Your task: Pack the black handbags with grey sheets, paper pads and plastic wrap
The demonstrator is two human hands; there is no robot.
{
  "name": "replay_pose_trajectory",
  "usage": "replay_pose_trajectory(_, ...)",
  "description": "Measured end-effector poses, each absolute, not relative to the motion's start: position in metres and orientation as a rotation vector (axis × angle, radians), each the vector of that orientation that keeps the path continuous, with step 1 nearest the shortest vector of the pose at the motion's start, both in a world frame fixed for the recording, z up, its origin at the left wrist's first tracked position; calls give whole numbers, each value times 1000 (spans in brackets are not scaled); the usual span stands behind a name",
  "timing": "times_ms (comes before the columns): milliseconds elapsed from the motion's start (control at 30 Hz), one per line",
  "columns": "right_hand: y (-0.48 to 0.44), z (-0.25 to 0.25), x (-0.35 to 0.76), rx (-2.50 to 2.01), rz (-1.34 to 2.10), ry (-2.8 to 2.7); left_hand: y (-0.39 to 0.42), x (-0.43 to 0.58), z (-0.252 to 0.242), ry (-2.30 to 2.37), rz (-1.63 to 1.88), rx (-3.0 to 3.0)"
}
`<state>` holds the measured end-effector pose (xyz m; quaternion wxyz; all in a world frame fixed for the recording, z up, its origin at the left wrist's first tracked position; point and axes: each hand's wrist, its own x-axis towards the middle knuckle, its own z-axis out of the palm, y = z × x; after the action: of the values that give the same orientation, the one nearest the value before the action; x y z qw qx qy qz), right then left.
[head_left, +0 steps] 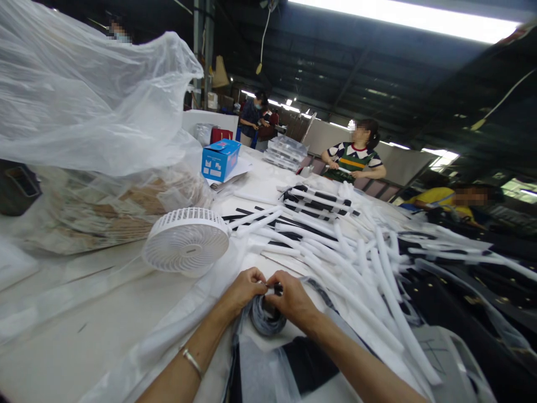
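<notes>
My left hand (pixel 244 289) and my right hand (pixel 291 298) meet at the near middle of the table, fingers pinched together on the top of a coiled grey cord (pixel 265 319). The coil hangs just below my fingertips, over a clear plastic bag with dark fabric (pixel 293 364) inside it. A thin bracelet sits on my left wrist. Just beyond my hands lies a heap of white foam tubes and dark parts in clear bags (pixel 335 246).
A small white fan (pixel 187 240) lies face up to the left of my hands. A large clear plastic sack (pixel 84 95) fills the far left over bagged cardboard pieces. A blue box (pixel 220 158) stands behind. Three people work at the far side of the table.
</notes>
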<state>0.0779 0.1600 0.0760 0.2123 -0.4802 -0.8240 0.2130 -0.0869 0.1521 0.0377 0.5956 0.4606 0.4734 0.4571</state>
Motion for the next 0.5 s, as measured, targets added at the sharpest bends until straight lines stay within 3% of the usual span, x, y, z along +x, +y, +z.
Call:
replay_pose_trajectory(200, 165, 68, 91, -1241, 622, -2288, 142, -92, 53, 958, 984, 1284)
replay_pose_trajectory(500, 176, 76, 94, -1215, 812, -2223, 154, -85, 30, 1054, 1016, 1251)
